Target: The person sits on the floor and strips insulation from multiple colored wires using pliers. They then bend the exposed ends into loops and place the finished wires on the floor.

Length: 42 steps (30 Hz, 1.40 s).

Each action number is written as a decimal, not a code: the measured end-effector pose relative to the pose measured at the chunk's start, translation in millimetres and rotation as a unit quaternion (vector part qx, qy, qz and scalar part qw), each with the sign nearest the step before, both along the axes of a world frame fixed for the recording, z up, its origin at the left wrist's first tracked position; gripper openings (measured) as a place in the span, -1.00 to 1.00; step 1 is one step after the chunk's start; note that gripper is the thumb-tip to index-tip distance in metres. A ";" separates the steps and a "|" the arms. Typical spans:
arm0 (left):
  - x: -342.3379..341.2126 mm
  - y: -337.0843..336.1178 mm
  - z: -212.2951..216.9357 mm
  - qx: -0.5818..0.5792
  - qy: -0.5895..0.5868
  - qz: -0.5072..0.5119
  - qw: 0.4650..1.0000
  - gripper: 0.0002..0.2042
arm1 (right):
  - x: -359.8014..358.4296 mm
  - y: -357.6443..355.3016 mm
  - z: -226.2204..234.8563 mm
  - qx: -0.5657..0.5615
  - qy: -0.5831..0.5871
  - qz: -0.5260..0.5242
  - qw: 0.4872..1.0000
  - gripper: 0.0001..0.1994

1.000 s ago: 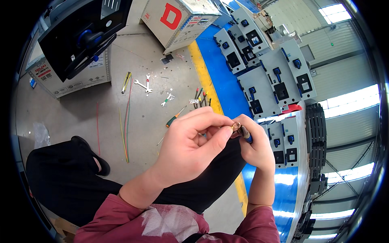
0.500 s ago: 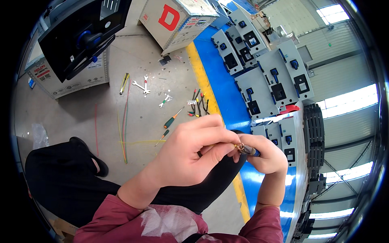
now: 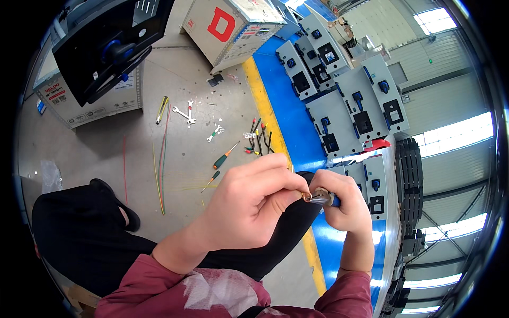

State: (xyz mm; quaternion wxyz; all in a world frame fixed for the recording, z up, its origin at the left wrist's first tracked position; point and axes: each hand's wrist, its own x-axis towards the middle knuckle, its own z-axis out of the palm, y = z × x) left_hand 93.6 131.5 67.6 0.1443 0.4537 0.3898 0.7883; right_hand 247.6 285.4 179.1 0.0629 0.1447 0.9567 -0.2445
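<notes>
My left hand [image 3: 249,204] is closed in a pinch on a thin wire, its short bare copper end [image 3: 306,197] bent into a small loop at the fingertips. From the right, my right hand [image 3: 350,206] grips a pair of pliers [image 3: 321,195] with blue handles. The plier jaws meet the copper end; whether they are clamped on it is too small to tell. A faint, blurred yellow line [image 3: 200,187] shows left of my left hand, probably the wire's length. Both hands are above my right thigh.
Loose wires [image 3: 162,175], a yellow utility knife [image 3: 162,109], wrenches [image 3: 185,112] and screwdrivers [image 3: 225,155] lie on the floor. Black cable pieces [image 3: 260,138] lie by the yellow line. Grey switch panels [image 3: 339,124] stand to the right. A black-fronted unit [image 3: 108,50] and a crate [image 3: 228,32] stand beyond.
Both hands have shifted slightly left. My right hand has turned, so more of the plier jaws shows. The yellow line beside my left hand has become fainter and blurred.
</notes>
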 end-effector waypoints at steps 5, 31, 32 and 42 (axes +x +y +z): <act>1.2 -0.5 0.6 -0.005 -0.036 -0.033 0.999 -0.93 | -2.1 16.3 -5.0 -0.073 -0.015 0.056 0.996 -0.55; 0.8 9.0 -10.1 -0.066 -0.223 -0.080 0.969 -0.91 | -28.8 11.2 -44.5 0.168 0.198 -0.053 0.964 -0.60; -0.1 8.9 -12.7 -0.070 -0.203 -0.069 0.974 -0.92 | -28.4 12.0 -44.0 0.168 0.189 -0.050 0.966 -0.61; -0.6 2.0 -5.1 -0.037 0.067 0.112 0.991 -0.89 | -15.5 7.4 -20.9 0.176 0.106 -0.025 0.978 -0.63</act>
